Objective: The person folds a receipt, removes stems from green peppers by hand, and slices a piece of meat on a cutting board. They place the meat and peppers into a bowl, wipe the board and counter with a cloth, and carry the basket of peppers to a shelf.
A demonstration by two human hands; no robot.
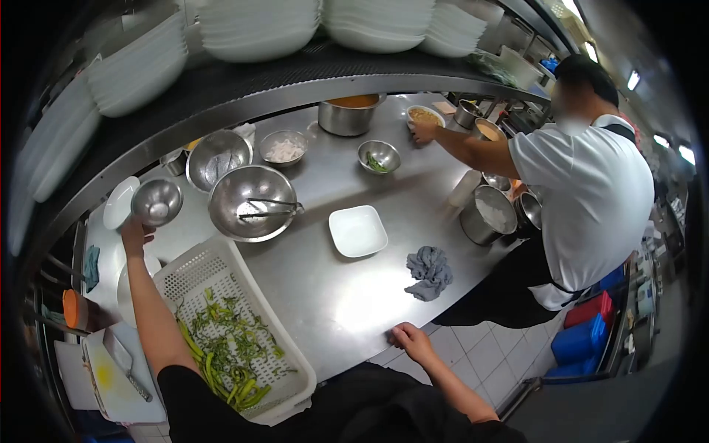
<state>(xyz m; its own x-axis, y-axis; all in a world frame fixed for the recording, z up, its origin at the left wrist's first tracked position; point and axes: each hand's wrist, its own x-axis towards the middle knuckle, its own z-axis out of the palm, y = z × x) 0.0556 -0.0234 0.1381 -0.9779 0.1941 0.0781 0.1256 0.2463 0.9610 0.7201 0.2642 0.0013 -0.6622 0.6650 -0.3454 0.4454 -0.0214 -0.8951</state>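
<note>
My left hand (135, 238) reaches out to the far left, its fingers closed at the near rim of a small steel mixing bowl (157, 201). That bowl looks bare inside and is beside a white oval plate (120, 203). My right hand (413, 342) rests by the table's front edge, fingers curled in loosely, with nothing visible in it. Under my left forearm stands a white perforated plastic crate (238, 275) with green chili peppers (240, 391) and leafy stems. A large steel bowl (244, 188) with tongs (272, 209) lying in it stands beyond the crate.
A white square dish (358, 231) sits mid-table, with a crumpled grey cloth (428, 273) to its right. Steel bowls and a large pot (350, 117) line the back. At right, a co-worker (583, 192) reaches to a bowl of food (425, 116). Stacked white bowls (258, 29) fill the overhead shelf.
</note>
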